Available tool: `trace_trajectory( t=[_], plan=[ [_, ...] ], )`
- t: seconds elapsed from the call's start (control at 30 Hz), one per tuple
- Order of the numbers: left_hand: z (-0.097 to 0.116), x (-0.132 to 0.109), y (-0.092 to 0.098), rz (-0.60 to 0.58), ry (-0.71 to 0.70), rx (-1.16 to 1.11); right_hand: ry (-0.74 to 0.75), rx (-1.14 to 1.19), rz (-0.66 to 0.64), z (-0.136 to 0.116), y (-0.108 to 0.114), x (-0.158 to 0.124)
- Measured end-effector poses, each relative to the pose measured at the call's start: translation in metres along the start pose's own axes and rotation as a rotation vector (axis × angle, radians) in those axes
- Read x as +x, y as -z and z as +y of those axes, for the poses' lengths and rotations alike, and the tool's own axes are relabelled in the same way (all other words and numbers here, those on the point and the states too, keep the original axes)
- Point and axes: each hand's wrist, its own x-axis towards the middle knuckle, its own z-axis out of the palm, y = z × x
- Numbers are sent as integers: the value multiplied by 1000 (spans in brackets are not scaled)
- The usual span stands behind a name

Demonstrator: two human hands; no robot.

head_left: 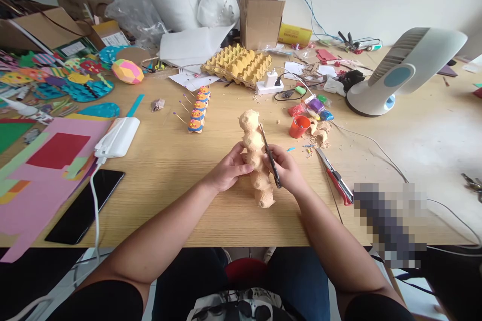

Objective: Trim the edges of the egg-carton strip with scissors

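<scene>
A tan strip of egg-carton cups [256,140] hangs over the near middle of the table, its bumps lined up lengthwise. My left hand [231,166] grips it from the left side, thumb across its middle. In my right hand [285,166] is a pair of dark scissors [271,161], the blades pointing away along the strip's right edge. Whether the blades are parted is too small to tell. Beyond, to the left, stands a painted orange and blue egg-carton caterpillar [199,110] with pins sticking out.
A red cup [299,126], carton scraps [320,133] and a red utility knife [339,178] lie to the right. Behind stand a yellow egg tray [237,62] and a white power strip [269,85]. A phone [86,205] and power bank [118,138] lie left; a fan [399,75] stands right.
</scene>
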Motion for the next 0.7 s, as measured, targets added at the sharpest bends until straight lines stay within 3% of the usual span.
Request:
trace_trajectory(
  t=[0.7],
  plan=[
    [-2,1,6,12,45,-48,-87,8,13,-5,-1,0]
  ],
)
